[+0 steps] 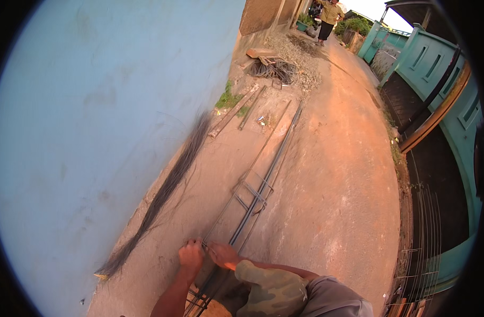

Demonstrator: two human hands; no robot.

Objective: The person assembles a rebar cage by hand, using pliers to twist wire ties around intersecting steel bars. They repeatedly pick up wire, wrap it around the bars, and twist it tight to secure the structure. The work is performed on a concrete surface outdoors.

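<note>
A long rebar frame (261, 185), made of thin steel rods with bent square stirrups (251, 196), runs from below me up along the ground. My left hand (191, 254) is closed at the frame's left rod, thumb and fingers pressed together. Right beside it, my right hand (223, 255) is closed too, its fingertips meeting the left hand's at a dark joint on that rod. Anything small pinched between them is hidden. More stirrups (198, 299) lie under my forearms. Left of my hands, a bundle of thin dark wire (170, 190) stretches along the wall's foot.
A pale blue wall (104, 121) rises on the left. Ahead are wooden sticks (234, 112), a coil of wire (273, 70) and a gravel heap (305, 63). A person (329, 21) stands far up the lane. Metal rods (424, 238) and a green wall (437, 66) line the right.
</note>
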